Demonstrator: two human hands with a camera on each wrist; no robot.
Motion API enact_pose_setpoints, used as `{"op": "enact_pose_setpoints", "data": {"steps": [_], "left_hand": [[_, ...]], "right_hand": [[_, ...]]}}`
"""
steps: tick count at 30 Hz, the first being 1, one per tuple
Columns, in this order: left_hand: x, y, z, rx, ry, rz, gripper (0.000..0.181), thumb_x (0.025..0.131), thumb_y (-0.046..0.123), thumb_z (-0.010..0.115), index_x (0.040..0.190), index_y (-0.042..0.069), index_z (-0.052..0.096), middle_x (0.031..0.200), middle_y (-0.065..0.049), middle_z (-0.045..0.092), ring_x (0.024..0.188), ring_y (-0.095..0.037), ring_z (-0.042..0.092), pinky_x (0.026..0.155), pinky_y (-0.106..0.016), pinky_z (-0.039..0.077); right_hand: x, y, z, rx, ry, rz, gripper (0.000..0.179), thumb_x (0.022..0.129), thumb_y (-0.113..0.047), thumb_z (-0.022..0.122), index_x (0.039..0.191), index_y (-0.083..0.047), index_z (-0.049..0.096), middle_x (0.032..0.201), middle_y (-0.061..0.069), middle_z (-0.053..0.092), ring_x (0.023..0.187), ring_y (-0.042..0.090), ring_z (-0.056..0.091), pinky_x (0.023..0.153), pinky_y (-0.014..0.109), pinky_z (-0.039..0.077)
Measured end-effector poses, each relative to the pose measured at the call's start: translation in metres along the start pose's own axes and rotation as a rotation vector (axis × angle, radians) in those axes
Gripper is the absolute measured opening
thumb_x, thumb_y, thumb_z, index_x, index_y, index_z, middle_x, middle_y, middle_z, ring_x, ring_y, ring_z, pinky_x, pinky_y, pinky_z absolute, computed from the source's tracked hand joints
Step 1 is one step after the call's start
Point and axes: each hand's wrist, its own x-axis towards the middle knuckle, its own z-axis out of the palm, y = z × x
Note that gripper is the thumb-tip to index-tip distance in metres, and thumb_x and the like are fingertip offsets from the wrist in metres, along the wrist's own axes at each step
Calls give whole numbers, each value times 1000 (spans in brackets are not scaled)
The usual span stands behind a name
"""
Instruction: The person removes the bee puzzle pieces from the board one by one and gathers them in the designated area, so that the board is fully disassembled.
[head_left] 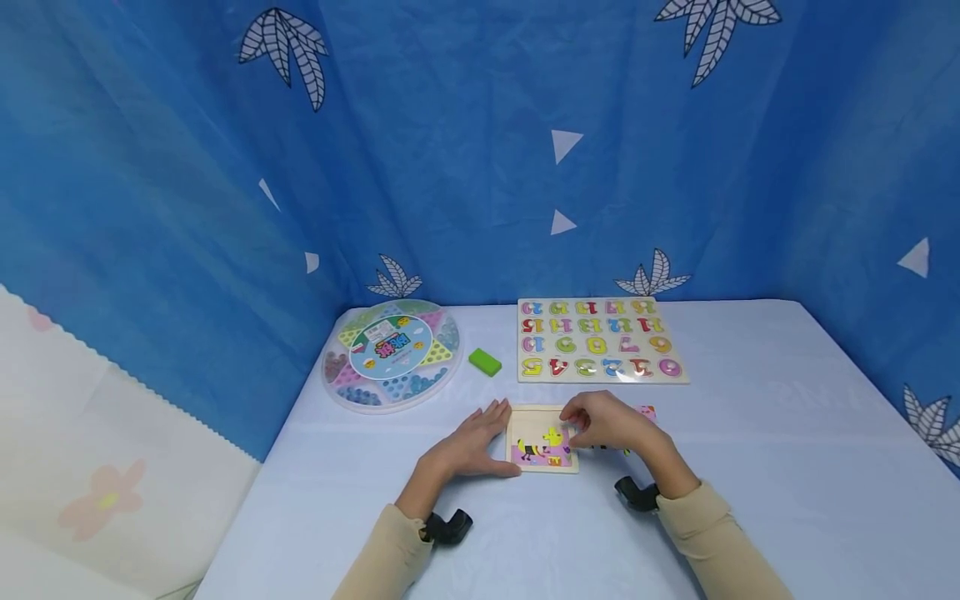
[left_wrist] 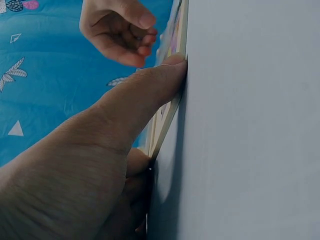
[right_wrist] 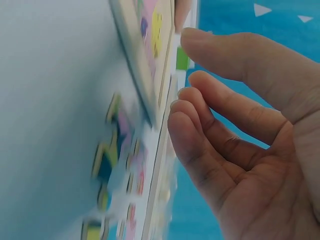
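partly filled wooden puzzle (head_left: 528,422) on a pale tabletop (head_left: 555,542)

the square puzzle has a light wood rim; yellow and black cartoon shapes (head_left: 553,436) sit on pink across its lower part, with bare wood at upper left. the left hand (head_left: 471,442), thumb and fingers spread wide, touches its left side. the right hand (head_left: 606,418), loosely curved and holding nothing, hovers by its right edge, near loose pieces (right_wrist: 105,162).

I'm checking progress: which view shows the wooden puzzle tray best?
Head view: the wooden puzzle tray faces the camera, mostly uncovered. The left wrist view shows it nearly edge-on, partly behind the left thumb; the right wrist view, only part, steeply slanted.
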Motion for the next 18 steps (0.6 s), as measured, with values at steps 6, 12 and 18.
{"op": "enact_pose_setpoints", "data": {"steps": [6, 12, 18], "left_hand": [[0, 0, -1, 0, -3, -2, 105, 79, 61, 70, 156, 12, 18, 165, 2, 11, 154, -15, 7, 127, -39, 11], [1, 2, -1, -1, -4, -3, 104, 79, 61, 70, 156, 12, 19, 165, 2, 11, 154, -15, 8, 127, -39, 12], [-1, 3, 0, -7, -2, -17, 104, 79, 60, 70, 156, 13, 20, 165, 2, 13, 154, -15, 8, 127, -39, 12]], "right_hand": [[9, -12, 8, -5, -46, 30, 34, 70, -13, 87, 101, -9, 72, 82, 0, 62, 75, 14, 52, 66, 23, 49], [12, -16, 14, -18, -78, 58, 35, 70, -11, 87, 100, -8, 70, 82, 0, 59, 76, 14, 51, 67, 24, 46], [12, -16, 16, -54, -71, 59, 32, 69, -11, 87, 97, -9, 71, 81, 0, 58, 76, 14, 50, 67, 27, 45]]}}
